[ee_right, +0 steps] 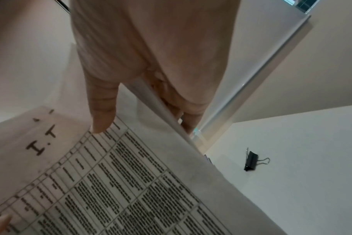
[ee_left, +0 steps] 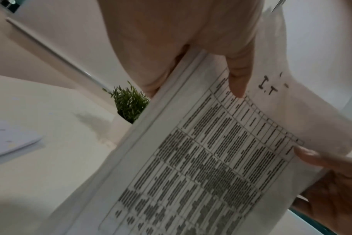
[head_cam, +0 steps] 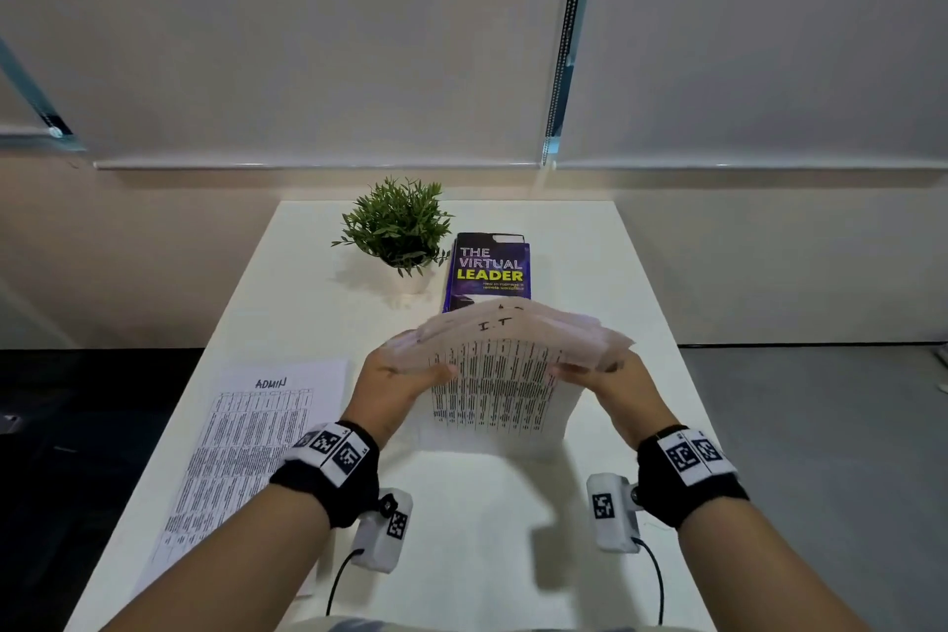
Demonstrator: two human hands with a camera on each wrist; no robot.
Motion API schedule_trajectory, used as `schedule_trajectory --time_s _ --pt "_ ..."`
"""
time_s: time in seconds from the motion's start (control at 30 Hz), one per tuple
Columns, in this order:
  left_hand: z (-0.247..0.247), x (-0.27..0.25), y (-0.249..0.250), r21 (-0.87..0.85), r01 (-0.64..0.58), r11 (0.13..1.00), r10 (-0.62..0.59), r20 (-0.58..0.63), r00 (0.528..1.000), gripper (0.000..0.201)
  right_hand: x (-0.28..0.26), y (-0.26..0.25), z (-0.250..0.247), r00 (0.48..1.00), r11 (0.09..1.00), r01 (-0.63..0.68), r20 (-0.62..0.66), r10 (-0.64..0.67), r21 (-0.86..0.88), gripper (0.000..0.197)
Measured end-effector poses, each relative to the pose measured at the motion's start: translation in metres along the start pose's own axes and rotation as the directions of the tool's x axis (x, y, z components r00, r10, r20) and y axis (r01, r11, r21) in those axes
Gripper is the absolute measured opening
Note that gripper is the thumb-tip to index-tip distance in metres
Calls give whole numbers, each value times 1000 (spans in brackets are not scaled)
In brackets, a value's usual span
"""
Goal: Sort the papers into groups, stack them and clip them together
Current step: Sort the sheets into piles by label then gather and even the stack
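Observation:
A stack of printed table sheets headed "I.T" (head_cam: 495, 382) stands on its lower edge at the middle of the white table (head_cam: 477, 518), its top blurred. My left hand (head_cam: 405, 377) grips its left side, thumb on the front, fingers behind; the left wrist view shows this stack (ee_left: 201, 167) under the thumb (ee_left: 238, 79). My right hand (head_cam: 603, 377) grips the right side the same way, its thumb (ee_right: 103, 114) on the I.T sheet (ee_right: 120, 182). A second pile headed "ADMIN" (head_cam: 246, 447) lies flat at the left. A black binder clip (ee_right: 251, 160) lies on the table to the right.
A small potted plant (head_cam: 397, 226) and a purple book titled "The Virtual Leader" (head_cam: 487, 269) sit at the back of the table, just behind the held stack. Roller blinds cover the wall beyond. Dark floor lies to the left, grey floor to the right.

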State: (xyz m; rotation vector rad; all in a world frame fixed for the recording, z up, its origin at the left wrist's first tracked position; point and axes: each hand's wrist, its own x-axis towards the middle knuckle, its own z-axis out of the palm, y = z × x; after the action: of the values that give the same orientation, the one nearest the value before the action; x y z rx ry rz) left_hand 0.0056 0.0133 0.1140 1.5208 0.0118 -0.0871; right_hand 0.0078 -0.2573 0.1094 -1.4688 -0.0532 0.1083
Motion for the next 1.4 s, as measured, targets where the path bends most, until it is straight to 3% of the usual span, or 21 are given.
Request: schedule_trajectory --time_s 0.07,0.17,0.23,0.33,0.43,0.5,0.57,0.63,0.73,0.83,0.9,1.0,1.07,1.2,1.4 --pt "4 2 -5 23 -9 1000 9 4 1000 38 2 3 5 1000 998 6 -14 -7 -69 45" --pt "13 11 -9 38 -3 999 7 -90 996 19 10 5 14 996 998 -3 -89 -3 -70 38" --pt "17 17 -5 4 -4 1000 4 -147 989 20 17 8 14 994 999 8 -113 -14 -52 36" --pt "12 28 9 -123 17 992 -47 -240 970 31 23 15 2 985 997 -76 -159 71 -21 30" --pt "4 36 29 -275 -27 961 -47 -258 965 18 18 31 -18 975 981 -177 -150 164 -75 26" --pt "-5 43 39 -368 -47 929 -59 -273 960 26 15 41 -28 958 971 -229 -192 212 -69 39" --pt "-14 50 41 -397 -22 918 -91 -262 961 42 15 50 -36 942 970 -236 -233 243 57 64" --pt "-19 56 38 -433 6 901 -118 -231 966 54 19 53 -38 921 922 -222 -241 305 318 76" --pt "-16 58 31 -531 23 847 -129 -164 978 67 20 51 -28 884 775 -209 -224 411 596 59" --pt "-9 53 22 -563 108 819 -171 -59 984 72 21 50 -20 868 777 -244 -226 441 580 41" --pt "-12 49 14 -519 159 840 -209 -39 977 59 22 53 -26 868 790 -225 -251 429 570 49" --pt "-34 48 -5 -455 213 865 -284 -95 954 55 23 54 -48 886 872 -194 -302 353 450 70" --pt "-48 46 -15 -297 268 916 -307 -95 947 46 22 56 -60 911 931 -175 -306 277 321 80" --pt "-49 34 -27 150 305 941 -291 -104 951 26 20 51 -65 947 982 -132 -274 166 137 78" --pt "-48 27 -48 147 320 936 -283 -226 932 20 12 60 -55 960 982 -188 -213 182 -11 55"
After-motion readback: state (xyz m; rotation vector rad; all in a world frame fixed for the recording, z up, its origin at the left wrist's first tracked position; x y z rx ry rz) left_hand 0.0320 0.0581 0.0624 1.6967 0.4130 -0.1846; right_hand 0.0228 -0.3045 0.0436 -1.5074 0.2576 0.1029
